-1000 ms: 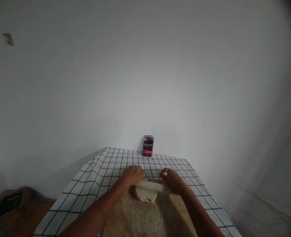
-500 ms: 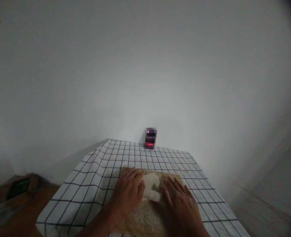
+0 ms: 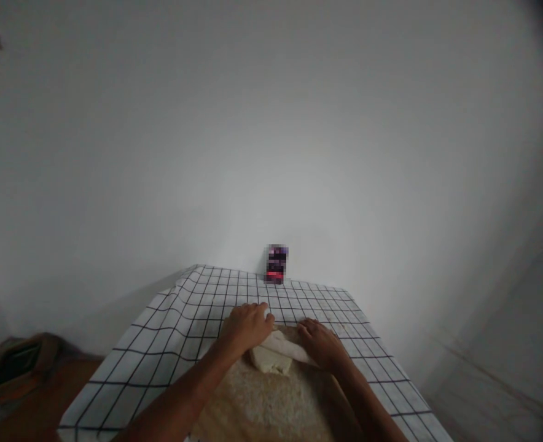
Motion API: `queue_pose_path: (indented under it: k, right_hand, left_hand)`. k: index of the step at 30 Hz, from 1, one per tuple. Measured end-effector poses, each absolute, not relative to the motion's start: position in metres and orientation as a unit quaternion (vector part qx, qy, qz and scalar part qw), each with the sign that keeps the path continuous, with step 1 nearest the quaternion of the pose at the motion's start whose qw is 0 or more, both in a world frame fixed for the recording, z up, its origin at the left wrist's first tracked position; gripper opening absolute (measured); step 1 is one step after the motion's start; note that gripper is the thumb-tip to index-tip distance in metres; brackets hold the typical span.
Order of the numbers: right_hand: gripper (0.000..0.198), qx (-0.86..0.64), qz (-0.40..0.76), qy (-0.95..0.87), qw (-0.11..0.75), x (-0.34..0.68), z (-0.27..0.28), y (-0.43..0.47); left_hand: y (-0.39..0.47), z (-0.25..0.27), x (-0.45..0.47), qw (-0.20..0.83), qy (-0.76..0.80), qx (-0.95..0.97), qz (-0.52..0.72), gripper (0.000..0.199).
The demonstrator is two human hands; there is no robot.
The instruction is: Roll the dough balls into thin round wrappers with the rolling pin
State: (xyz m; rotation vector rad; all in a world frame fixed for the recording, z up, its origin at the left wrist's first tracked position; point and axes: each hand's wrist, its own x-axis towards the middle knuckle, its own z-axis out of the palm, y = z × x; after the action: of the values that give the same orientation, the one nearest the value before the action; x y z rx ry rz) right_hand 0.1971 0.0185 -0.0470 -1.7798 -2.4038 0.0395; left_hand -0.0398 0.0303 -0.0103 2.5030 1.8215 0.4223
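A pale, flour-dusted rolling pin (image 3: 290, 348) lies crosswise over a flattened piece of dough (image 3: 270, 361). My left hand (image 3: 247, 325) is closed over the pin's left end, its fingers bent down on the far side. At the opposite end my right hand (image 3: 322, 344) rests over the pin, fingers pointing forward and curled down. Both pin ends are hidden under the hands. The dough shows on the near side of the pin, with an uneven front edge. Beneath everything is a floury wooden board (image 3: 262, 405).
A white tablecloth with dark grid lines (image 3: 147, 350) covers the table. At its far edge a small blurred-out dark and red object (image 3: 276, 264) stands against the white wall (image 3: 271, 153). A brown box-like thing (image 3: 23, 362) sits low at the left.
Both hands and the rolling pin have moved forward, away from me. The dough, earlier beyond the pin, now shows on its near side. My fingers are more curled than before.
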Motion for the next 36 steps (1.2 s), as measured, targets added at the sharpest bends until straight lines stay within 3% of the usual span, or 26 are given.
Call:
queue_pose_path:
  k: [3,9,13,18,22,27,36]
  right_hand:
    - [0.046,-0.627,0.024,-0.777,0.055,0.193,-0.05,0.008]
    - [0.037,-0.605,-0.04,-0.787,0.114,0.185,-0.064,-0.041]
    - [0.045,-0.618,-0.035,-0.772,0.145,0.18,-0.07,-0.06]
    - [0.054,-0.613,-0.01,-0.765,0.199,0.179,-0.058,-0.047]
    - [0.048,-0.599,-0.015,-0.786,0.154,0.185,-0.049,-0.018]
    - [0.041,-0.608,0.016,-0.79,0.079,0.188,-0.039,0.01]
    - [0.043,-0.625,-0.019,-0.777,0.072,0.186,-0.051,-0.012]
  left_hand:
    - [0.023,-0.014,-0.042,0.004,0.579,0.8,0.154,0.038]
    - [-0.024,-0.041,-0.048,-0.027,0.553,0.796,0.245,0.043]
    - [-0.045,-0.06,-0.053,-0.045,0.528,0.794,0.3,0.049]
    - [-0.033,-0.044,-0.049,-0.018,0.555,0.79,0.26,0.044]
    - [-0.003,-0.024,-0.041,-0.024,0.574,0.788,0.22,0.032]
    - [0.021,-0.011,-0.035,-0.004,0.598,0.781,0.179,0.036]
    - [-0.003,-0.028,-0.041,-0.014,0.6,0.781,0.17,0.04]
